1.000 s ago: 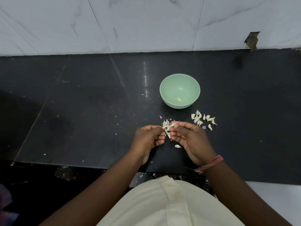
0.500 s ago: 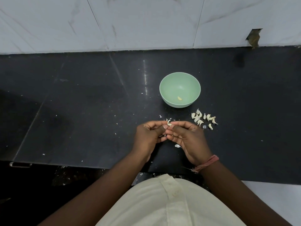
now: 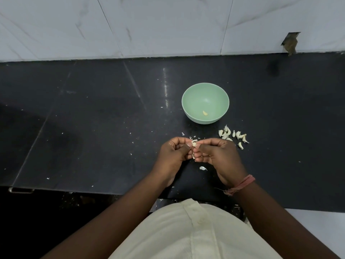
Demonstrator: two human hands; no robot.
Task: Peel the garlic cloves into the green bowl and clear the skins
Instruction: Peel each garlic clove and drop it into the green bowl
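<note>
From the head view, your left hand and right hand both pinch one clove between their fingertips; its long axis is hidden. The bowl lies straight ahead, slightly nearer your right hand

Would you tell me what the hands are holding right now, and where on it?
Both hands, left and right, pinch one garlic clove between thumbs and fingertips, one at each end.
</note>
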